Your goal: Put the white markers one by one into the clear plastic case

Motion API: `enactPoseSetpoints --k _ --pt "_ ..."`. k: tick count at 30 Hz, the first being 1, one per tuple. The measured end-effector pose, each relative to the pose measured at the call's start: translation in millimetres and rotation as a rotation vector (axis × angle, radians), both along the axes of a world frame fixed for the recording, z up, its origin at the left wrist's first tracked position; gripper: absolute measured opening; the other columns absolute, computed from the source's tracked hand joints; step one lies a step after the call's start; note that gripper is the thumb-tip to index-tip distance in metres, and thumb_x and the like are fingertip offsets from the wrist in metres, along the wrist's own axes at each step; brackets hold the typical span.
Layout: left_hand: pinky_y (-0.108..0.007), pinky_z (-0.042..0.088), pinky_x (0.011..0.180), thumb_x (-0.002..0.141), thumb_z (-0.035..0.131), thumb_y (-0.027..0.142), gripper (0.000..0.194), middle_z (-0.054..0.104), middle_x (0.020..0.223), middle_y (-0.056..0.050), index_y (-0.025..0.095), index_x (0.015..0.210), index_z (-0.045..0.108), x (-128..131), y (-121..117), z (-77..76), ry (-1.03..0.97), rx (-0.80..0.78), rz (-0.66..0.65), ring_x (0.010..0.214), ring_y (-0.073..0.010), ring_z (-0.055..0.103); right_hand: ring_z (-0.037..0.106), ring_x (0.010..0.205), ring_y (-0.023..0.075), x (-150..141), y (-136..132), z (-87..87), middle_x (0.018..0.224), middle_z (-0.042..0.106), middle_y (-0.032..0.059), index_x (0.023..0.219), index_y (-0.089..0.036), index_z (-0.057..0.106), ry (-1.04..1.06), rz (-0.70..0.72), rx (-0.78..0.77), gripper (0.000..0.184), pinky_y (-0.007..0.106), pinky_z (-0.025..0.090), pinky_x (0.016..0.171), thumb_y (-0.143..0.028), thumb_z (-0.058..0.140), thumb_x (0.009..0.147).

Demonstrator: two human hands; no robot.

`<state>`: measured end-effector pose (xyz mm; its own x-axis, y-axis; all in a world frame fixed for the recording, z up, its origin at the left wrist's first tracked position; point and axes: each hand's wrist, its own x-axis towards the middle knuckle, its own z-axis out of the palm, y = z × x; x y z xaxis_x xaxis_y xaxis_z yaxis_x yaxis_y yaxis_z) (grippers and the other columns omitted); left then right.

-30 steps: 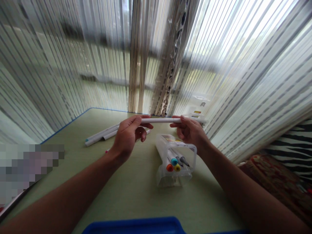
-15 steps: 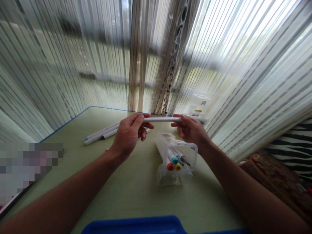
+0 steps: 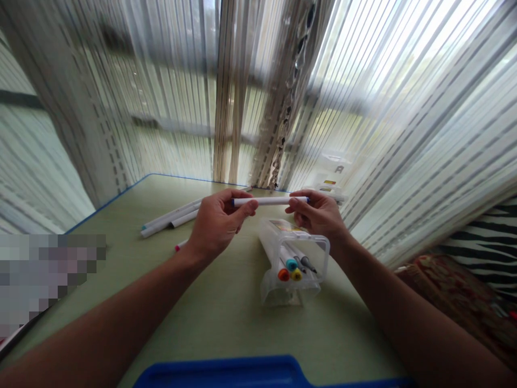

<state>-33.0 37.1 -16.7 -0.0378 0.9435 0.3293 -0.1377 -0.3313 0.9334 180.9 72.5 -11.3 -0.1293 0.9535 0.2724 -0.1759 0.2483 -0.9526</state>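
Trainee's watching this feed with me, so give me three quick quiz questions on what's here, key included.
1. True or false: the left hand and the right hand both hold the white cylindrical marker with blue ends.
2. Name the three brightly coloured round marker ends showing at the opening of the clear plastic box.
3. Fill in: the pink-tipped white marker lies nearer the ___ hand.

Key: 1 true; 2 orange, turquoise, yellow; 3 left.

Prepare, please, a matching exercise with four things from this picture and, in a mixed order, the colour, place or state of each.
1. Held pen
2. Clear case
3. Tabletop
4. Zebra-striped surface

A. Pale green
B. Far right of the picture
C. Between left hand and right hand
D. Open-ended, pens inside

Pairs: 1-C, 2-D, 3-A, 4-B
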Motion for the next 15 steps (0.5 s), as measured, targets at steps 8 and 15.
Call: enactPoseSetpoints --k 8,15 --pt "-0.02 0.035 0.038 0.079 0.079 0.038 0.033 0.072 0.069 -0.006 0.01 0.094 0.071 -0.1 2.0 -1.6 0.003 0.013 -0.003 0.04 -0.0059 0.047 0.053 0.038 0.0062 1.0 1.8 -0.8 0.064 0.074 0.0028 0.084 -0.018 0.074 0.003 -0.004 0.009 0.03 0.017 0.034 0.036 -0.037 0.09 0.067" --pt "-0.021 0.036 0.038 0.085 0.073 0.038 0.031 0.071 0.072 -0.005 0.01 0.097 0.07 -0.1 1.6 1.5 -0.039 0.017 -0.004 0.041 -0.006 0.048 0.053 0.038 0.0062 1.0 0.7 1.7 0.07 0.076 0.0045 0.088 -0.017 0.075 0.03 0.042 -0.045 0.031 0.018 0.031 0.035 -0.042 0.085 0.072"
